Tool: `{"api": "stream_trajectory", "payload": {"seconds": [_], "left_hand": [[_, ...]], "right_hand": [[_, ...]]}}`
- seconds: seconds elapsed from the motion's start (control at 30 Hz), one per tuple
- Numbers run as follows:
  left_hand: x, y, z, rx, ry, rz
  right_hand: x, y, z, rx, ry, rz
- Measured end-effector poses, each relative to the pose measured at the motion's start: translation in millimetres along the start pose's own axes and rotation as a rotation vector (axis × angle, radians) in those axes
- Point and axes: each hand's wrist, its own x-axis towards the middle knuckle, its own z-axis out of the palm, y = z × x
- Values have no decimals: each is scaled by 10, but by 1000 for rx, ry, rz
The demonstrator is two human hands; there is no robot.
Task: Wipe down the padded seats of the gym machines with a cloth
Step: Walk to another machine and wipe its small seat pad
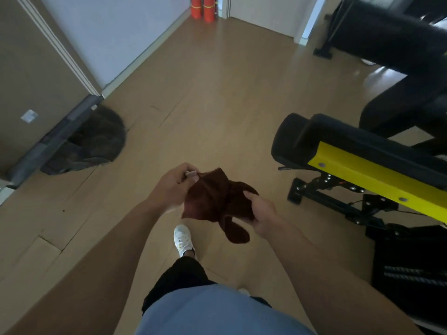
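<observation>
A dark brown cloth hangs crumpled between both hands above the wooden floor. My left hand pinches its upper left corner by a small tag. My right hand grips its right side, and a loose end dangles below. To the right stands a gym bench with a black padded seat on a yellow frame. The cloth is apart from the pad, left of and below it.
A second black padded machine fills the upper right. A dark bag lies on the floor by the left wall. Two red cylinders stand at the far wall. My white shoe is on the wooden floor.
</observation>
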Motion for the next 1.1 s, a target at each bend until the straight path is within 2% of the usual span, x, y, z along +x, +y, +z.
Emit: {"api": "stream_trajectory", "payload": {"seconds": [0.17, 0.23, 0.37, 0.53, 0.63, 0.7, 0.8, 0.87, 1.03, 1.1], "left_hand": [[871, -51, -247, 40, -122, -36], [1216, 48, -313, -2, -213, -40], [1895, 414, -375, -68, -395, -66], [2856, 767, -374, -252, -489, -215], [3441, 963, -317, -381, -442, -297], [3802, 1129, -266, -308, -417, -269], [4329, 1392, -143, 26, -437, -111], [4623, 1632, -37, 165, -505, -23], [5268, 1907, 401, 96, -756, -37], [5427, 1948, 627, 110, -783, -46]], "right_hand": [[390, -467, 902, -79, 194, -127], [467, -698, 1259, -63, 156, -195], [616, -1254, 1677, 162, 65, -210], [1101, -1950, 1670, 326, 30, -259], [1423, -2354, 1606, 346, 68, -276], [1582, -2630, 1531, 307, 87, -289], [1664, -3062, 1395, 234, 84, -316], [1664, -3333, 1273, 184, 77, -354], [1640, -3859, 856, 264, 124, -444], [1624, -4012, 693, 387, 117, -457]]}}
